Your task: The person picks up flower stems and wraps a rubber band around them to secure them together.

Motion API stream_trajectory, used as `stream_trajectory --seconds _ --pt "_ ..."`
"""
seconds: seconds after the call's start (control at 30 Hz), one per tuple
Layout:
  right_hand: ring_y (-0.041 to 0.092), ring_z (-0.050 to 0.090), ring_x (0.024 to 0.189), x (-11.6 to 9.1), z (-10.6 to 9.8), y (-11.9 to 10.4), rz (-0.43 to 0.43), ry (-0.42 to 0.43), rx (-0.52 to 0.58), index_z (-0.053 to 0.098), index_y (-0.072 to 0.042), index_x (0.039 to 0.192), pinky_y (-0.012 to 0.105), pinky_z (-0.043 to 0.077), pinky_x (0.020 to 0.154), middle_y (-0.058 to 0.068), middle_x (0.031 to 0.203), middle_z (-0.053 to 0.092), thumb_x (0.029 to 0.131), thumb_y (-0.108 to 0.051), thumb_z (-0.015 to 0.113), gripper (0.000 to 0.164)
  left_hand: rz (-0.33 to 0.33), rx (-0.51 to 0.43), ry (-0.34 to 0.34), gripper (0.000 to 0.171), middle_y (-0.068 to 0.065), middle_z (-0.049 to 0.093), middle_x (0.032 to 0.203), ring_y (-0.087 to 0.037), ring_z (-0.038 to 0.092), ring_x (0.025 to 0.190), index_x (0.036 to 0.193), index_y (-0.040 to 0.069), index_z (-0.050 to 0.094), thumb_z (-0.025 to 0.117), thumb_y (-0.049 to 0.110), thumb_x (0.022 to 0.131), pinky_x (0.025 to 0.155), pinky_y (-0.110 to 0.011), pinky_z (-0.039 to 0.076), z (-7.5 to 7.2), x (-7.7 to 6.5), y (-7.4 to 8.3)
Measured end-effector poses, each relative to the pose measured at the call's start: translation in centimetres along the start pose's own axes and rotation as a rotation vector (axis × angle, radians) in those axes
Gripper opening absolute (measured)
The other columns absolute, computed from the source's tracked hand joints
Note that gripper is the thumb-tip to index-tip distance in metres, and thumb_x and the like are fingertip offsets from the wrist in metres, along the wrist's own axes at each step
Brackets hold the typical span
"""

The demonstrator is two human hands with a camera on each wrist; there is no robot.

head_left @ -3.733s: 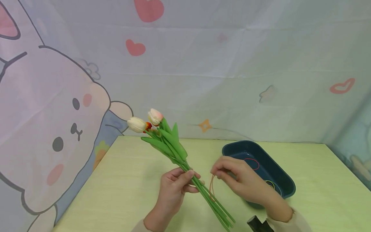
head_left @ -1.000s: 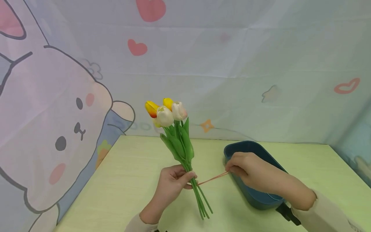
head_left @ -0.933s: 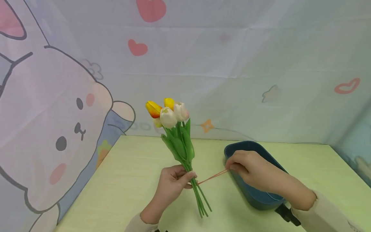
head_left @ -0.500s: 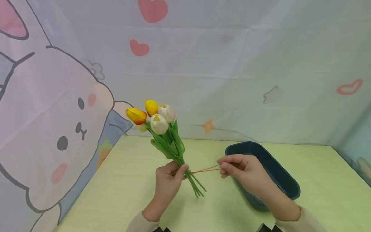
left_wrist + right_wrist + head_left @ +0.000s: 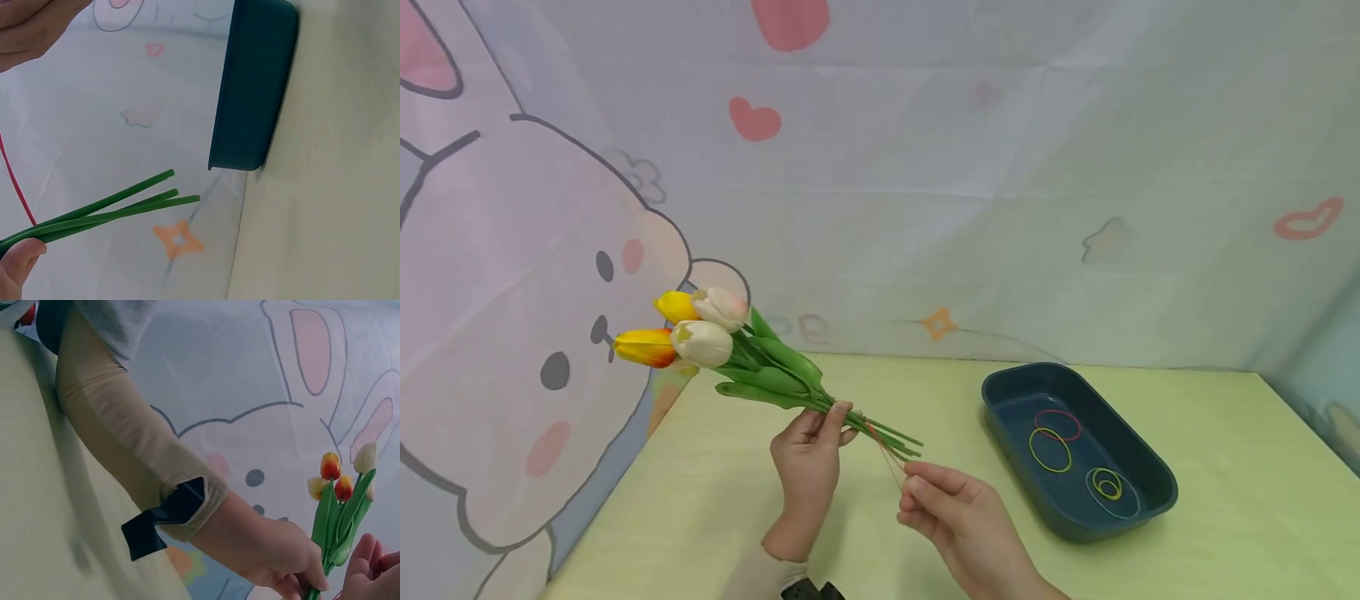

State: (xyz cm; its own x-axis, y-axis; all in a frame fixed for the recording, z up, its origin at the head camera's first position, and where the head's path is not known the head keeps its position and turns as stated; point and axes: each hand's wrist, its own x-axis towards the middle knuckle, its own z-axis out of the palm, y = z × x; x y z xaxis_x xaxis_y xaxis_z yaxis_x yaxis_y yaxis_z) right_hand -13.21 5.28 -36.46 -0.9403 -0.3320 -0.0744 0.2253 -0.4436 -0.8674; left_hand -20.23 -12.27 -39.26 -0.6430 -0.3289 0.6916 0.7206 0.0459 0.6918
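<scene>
My left hand [image 5: 808,462] grips a bunch of artificial tulips [image 5: 778,379] by the stems. Yellow-orange and white heads point left, and the cut ends stick out to the right. A thin orange-red rubber band [image 5: 884,446] goes from the stems beside the left fingers to my right hand [image 5: 951,517], which pinches its other end between thumb and fingertips. In the left wrist view, the stems [image 5: 106,215] pass over the left thumb, with the band [image 5: 15,185] rising from them. In the right wrist view, the tulips [image 5: 337,522] stand upright above the left hand.
A dark blue tray [image 5: 1120,433] sits on the pale table [image 5: 1217,467] to the right of both hands. Inside it lie several rubber bands, including a pink one [image 5: 1079,427] and a yellow one [image 5: 1070,458]. A printed cloth [image 5: 925,208] hangs behind the table.
The tulips have tipped over to the left, heads lower. My right hand has come away from the tray, left and down, and the band, earlier hanging free, now runs from the stems.
</scene>
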Motion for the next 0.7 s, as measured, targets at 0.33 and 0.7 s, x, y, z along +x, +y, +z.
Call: stream_trajectory --seconds 0.33,0.7 --pt "0.009 0.064 0.077 -0.1 0.9 2.9 0.089 -0.015 0.023 0.064 0.003 0.117 0.025 0.060 0.079 -0.001 0.081 0.066 0.095 -0.005 0.059 0.024 -0.268 -0.242 0.128 0.017 -0.007 0.073 0.081 -0.018 0.073 0.073 0.096 -0.016 0.066 0.063 0.000 0.092 0.068 -0.035 0.061 0.2 0.1 0.5" --pt "0.009 0.060 0.071 1.3 -0.3 6.6 -0.451 -0.179 -0.500 0.065 0.009 0.095 0.022 0.058 0.067 0.010 0.079 0.063 0.091 -0.001 0.064 0.012 -0.530 -0.384 0.162 0.014 -0.007 0.071 0.077 -0.018 0.071 0.067 0.083 -0.003 0.071 0.063 0.001 0.092 0.069 -0.034 0.062 1.1 0.1 2.5"
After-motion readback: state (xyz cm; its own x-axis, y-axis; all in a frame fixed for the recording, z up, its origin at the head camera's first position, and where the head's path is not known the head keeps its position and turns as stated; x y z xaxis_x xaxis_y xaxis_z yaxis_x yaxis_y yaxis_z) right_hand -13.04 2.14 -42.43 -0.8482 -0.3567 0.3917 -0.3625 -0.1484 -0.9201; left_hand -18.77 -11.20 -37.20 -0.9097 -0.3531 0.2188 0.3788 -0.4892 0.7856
